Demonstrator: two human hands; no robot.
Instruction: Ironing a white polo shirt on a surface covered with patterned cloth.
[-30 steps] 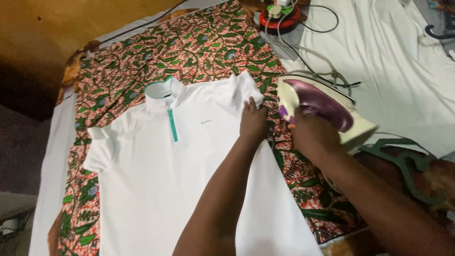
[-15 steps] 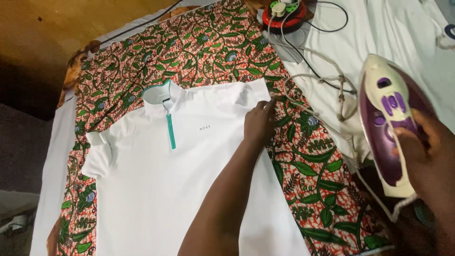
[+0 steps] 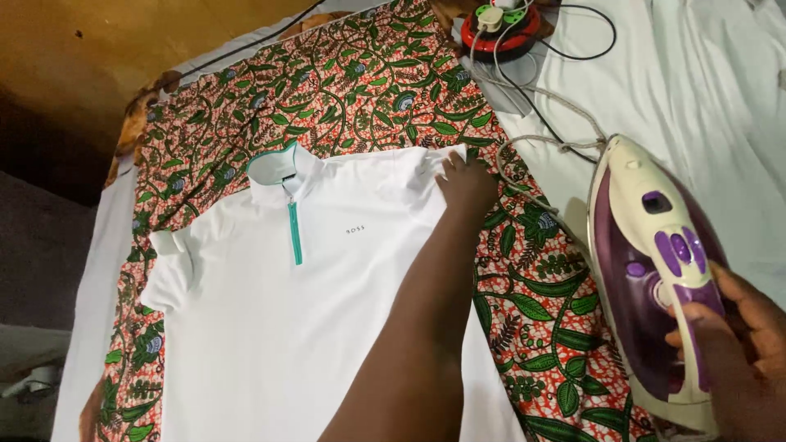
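I am looking down on a bed where a patterned wax-print cloth (image 3: 360, 90) of red, green and white leaves is lying spread, with a white sheet (image 3: 696, 90) lying beside it to the right. A white short-sleeved shirt (image 3: 270, 327) with a teal collar lining and a teal zip is lying flat, front up, on the patterned cloth. My left hand (image 3: 468, 182) is resting palm down on the shirt's far shoulder at the sleeve edge, fingers spread flat and closing on nothing. My right hand (image 3: 737, 344) is wrapping its grip around the handle of a purple and cream steam iron (image 3: 647, 278), which is standing clear of the shirt, off to its right over the cloth's edge. The iron's pale cord (image 3: 540, 139) is trailing up across the sheet toward a red extension reel (image 3: 501, 31) sitting at the top, with black cables running off it.
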